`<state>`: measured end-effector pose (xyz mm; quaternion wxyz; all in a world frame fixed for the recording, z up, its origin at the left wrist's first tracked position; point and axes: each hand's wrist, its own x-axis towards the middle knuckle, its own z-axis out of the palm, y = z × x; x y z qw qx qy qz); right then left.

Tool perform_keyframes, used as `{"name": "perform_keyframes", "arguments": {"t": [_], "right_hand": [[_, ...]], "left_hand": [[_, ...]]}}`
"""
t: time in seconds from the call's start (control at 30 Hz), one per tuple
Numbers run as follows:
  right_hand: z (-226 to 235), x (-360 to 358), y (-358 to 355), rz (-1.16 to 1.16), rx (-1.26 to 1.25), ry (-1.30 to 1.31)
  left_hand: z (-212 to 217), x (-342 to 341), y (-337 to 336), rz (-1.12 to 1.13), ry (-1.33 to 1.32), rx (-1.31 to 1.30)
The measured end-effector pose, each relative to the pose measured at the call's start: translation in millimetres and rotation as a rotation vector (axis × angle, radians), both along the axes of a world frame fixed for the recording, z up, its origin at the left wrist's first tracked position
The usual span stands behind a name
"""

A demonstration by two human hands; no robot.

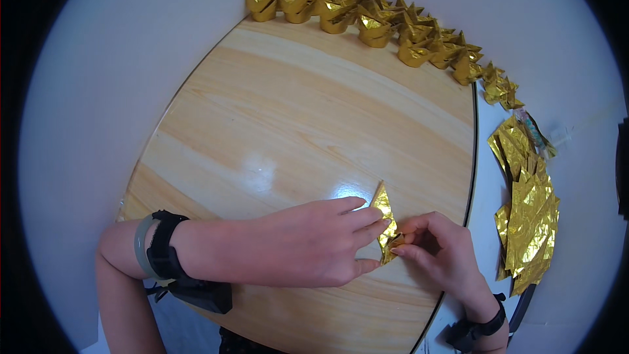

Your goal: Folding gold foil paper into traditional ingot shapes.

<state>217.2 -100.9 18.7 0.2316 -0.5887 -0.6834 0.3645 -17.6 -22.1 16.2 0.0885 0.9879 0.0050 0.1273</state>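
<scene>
A strip of folded gold foil paper (384, 206) lies at the near right of the wooden table, one pointed end facing away from me. My left hand (327, 242) reaches across from the left and holds the foil from its left side, fingers over it and thumb near its lower end. At that lower end, my right hand (439, 246) pinches a small folded corner between thumb and fingertips. The fingers partly cover the foil, so its full fold pattern is hidden.
Folded gold foil ingots (373, 29) stand in rows along the table's far edge. To the right, a pile of flat gold foil sheets (534, 216) rests on a white surface beyond the dark table edge. A black box-like object (206, 295) sits below my left forearm.
</scene>
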Motion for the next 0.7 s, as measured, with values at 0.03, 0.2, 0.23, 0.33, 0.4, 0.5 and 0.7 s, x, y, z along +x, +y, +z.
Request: {"name": "perform_keyframes", "arguments": {"t": [0.03, 0.2, 0.23, 0.33, 0.4, 0.5, 0.7], "right_hand": [[0, -1, 0, -0.012, -0.021, 0.007], [2, -3, 1, -0.044, -0.07, 0.099], [3, -3, 1, -0.049, -0.085, 0.102], [4, -4, 2, -0.06, -0.079, 0.09], [6, -5, 2, -0.057, -0.074, 0.069], [5, -7, 3, -0.06, -0.075, 0.065], [2, -8, 3, -0.094, -0.049, 0.049]], "left_hand": [[-2, 0, 1, -0.004, -0.041, -0.019], [-10, 0, 4, -0.015, -0.166, -0.1], [-9, 0, 5, -0.022, -0.164, -0.084], [-6, 4, -5, 0.004, -0.11, -0.039], [-6, 4, -11, 0.039, -0.059, -0.008], [-4, 4, -13, 0.031, 0.014, 0.161], [-8, 6, -11, 0.048, -0.04, 0.156]]}}
